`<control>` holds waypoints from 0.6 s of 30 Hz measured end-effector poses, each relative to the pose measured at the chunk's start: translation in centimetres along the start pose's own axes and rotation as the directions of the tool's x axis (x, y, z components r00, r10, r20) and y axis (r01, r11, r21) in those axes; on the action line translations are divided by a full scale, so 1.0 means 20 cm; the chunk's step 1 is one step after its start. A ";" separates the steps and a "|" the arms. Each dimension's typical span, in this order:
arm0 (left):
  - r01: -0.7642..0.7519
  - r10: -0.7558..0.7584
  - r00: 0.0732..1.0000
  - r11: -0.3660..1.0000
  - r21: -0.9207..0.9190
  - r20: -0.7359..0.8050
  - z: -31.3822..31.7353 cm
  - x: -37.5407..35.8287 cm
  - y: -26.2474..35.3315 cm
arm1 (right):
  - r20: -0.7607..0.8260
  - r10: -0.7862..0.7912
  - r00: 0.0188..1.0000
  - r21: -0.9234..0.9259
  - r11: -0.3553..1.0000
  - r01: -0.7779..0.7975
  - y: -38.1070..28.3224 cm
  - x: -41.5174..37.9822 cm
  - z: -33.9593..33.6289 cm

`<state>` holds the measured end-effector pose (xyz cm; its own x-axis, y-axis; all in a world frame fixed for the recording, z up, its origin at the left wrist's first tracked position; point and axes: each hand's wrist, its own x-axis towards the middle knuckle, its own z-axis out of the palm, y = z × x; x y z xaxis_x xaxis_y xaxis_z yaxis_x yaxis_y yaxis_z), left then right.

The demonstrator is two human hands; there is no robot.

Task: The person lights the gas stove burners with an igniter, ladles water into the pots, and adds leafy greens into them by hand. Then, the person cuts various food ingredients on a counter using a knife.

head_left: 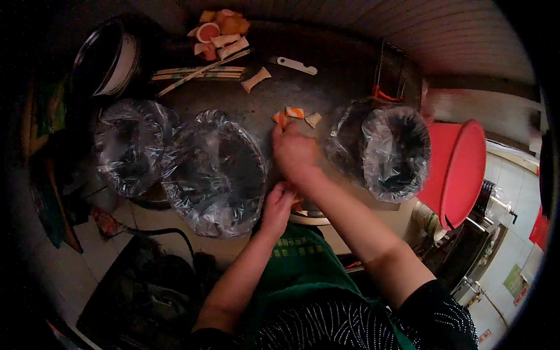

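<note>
My right hand (296, 153) reaches over the dark tabletop with its fingers curled down; their tips are partly hidden. Right at its fingertips lies a small orange-and-white piece (280, 119), and whether it is gripped I cannot see. A second orange-and-white striped piece (295, 112) and a beige twisted piece (314, 120) lie just beyond. Closer to my body, at the table's edge, my left hand (280, 201) is closed, its fingers bent inward below the right wrist. Something orange shows beside it, too covered to name.
Plastic-lined bowls (216, 175) stand to the left, and another lined bowl (396, 153) to the right. Chopsticks (201, 73), a white-handled tool (297, 65) and a pile of small pieces (224, 29) lie at the back. A red basin (458, 172) stands far right.
</note>
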<state>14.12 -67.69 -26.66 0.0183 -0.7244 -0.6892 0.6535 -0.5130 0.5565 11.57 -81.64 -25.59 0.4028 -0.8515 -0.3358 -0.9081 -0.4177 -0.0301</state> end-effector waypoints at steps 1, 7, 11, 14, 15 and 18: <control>0.016 -0.016 1.000 1.000 0.011 -0.006 0.01 -0.01 0.02 | 0.008 -0.014 1.000 0.022 1.000 0.014 0.00 0.00 0.00; 0.081 -0.069 0.996 0.966 -0.245 0.055 0.01 0.00 0.04 | -0.102 0.122 0.987 0.623 0.782 -0.032 0.24 -0.33 -0.32; 0.256 -0.275 0.959 0.723 -0.641 0.072 0.15 -0.07 0.17 | -0.152 -0.051 0.987 0.678 0.721 0.142 0.22 -0.60 -0.22; 0.351 -0.278 0.936 0.713 -0.607 0.215 0.04 -0.06 0.06 | -0.214 -0.039 0.976 0.735 0.651 0.187 0.22 -0.62 -0.24; 0.353 -0.283 0.935 0.715 -0.603 0.213 0.01 -0.05 0.05 | -0.132 0.033 0.991 0.728 0.682 0.075 0.26 -0.60 -0.21; 0.459 -0.254 0.881 0.658 -0.597 0.399 -0.04 -0.05 0.06 | -0.059 0.081 0.995 0.675 0.738 -0.021 0.35 -0.53 -0.10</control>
<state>15.49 -67.25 -25.61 -0.4511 -0.6920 -0.5636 0.8901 -0.3951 -0.2274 1.25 -76.15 -20.38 0.3335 -0.8998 -0.2812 -0.7555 -0.0766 -0.6507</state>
